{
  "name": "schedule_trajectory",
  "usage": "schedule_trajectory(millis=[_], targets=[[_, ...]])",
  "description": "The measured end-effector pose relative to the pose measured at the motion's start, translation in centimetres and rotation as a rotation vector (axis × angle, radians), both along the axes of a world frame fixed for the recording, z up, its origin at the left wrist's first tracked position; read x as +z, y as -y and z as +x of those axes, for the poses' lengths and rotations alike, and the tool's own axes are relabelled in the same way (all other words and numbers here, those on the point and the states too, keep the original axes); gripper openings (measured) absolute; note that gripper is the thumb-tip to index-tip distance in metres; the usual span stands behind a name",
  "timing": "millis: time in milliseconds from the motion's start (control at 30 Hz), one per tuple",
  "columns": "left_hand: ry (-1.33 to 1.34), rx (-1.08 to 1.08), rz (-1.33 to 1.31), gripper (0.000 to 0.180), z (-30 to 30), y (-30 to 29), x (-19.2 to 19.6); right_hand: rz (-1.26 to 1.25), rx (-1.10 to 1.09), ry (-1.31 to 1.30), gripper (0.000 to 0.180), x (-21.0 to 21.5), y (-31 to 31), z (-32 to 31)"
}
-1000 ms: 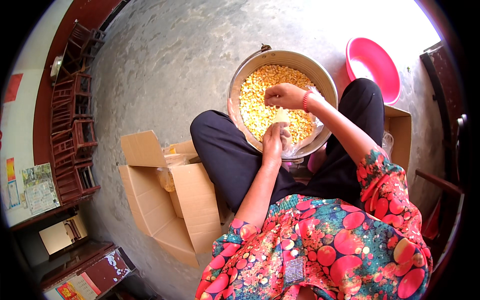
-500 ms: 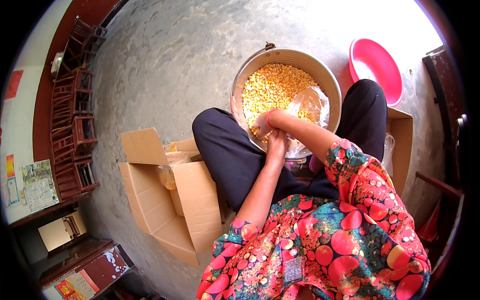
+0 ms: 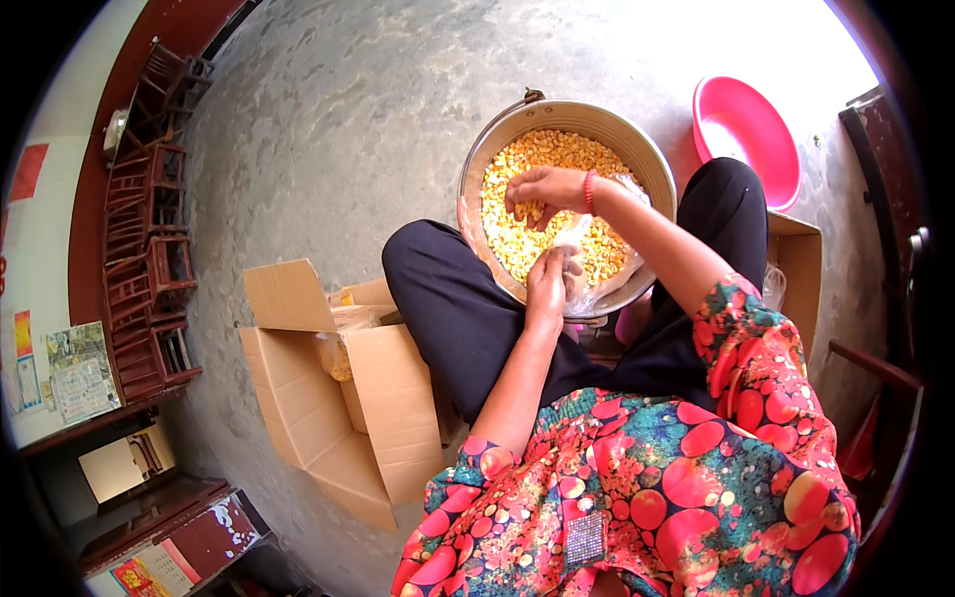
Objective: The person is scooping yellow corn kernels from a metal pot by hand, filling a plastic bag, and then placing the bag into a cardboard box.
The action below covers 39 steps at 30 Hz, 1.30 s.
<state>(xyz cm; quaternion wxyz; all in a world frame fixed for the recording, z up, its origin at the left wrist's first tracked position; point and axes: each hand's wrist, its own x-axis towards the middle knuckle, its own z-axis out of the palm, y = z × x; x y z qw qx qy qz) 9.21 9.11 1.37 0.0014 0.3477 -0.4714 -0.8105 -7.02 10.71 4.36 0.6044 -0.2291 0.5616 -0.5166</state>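
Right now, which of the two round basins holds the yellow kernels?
The metal basin between the person's knees, under the right hand; it is full of yellow kernels. The pink basin behind it sits empty.

Open brown cardboard box [image 3: 338, 388] left

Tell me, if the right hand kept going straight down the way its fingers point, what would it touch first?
Most likely the yellow kernels in the metal basin: the right hand hangs over them, fingers curled downward. Its height above them is unclear.
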Motion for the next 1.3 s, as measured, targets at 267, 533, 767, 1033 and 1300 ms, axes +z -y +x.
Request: schedule_trajectory(millis=[267, 533, 767, 1033, 1300], targets=[[-0.039, 0.189, 0.027, 0.027, 0.1, 0.6, -0.4, -0.155, 0.235, -0.728, 0.019, 1.4, -6.3, 0.1], [-0.076, 0.223, -0.04, 0.024, 0.0, 0.4, 0.5, 0.279, -0.224, -1.45, 0.045, -1.1, -9.8, -0.9], [-0.147, 0.277, -0.038, 0.017, 0.4, 0.7, -0.1, 0.592, 0.227, -1.187, 0.029, -2.8, -10.4, -1.3], [-0.221, 0.179, -0.128, 0.02, 0.7, 0.5, -0.9, 0.249, 0.079, -1.145, 0.023, -4.3, -10.8, 3.5], [-0.268, 0.142, -0.15, 0.013, 1.6, 0.9, 0.7, 0.206, 0.114, -1.266, 0.023, -5.0, -11.3, 9.1]])
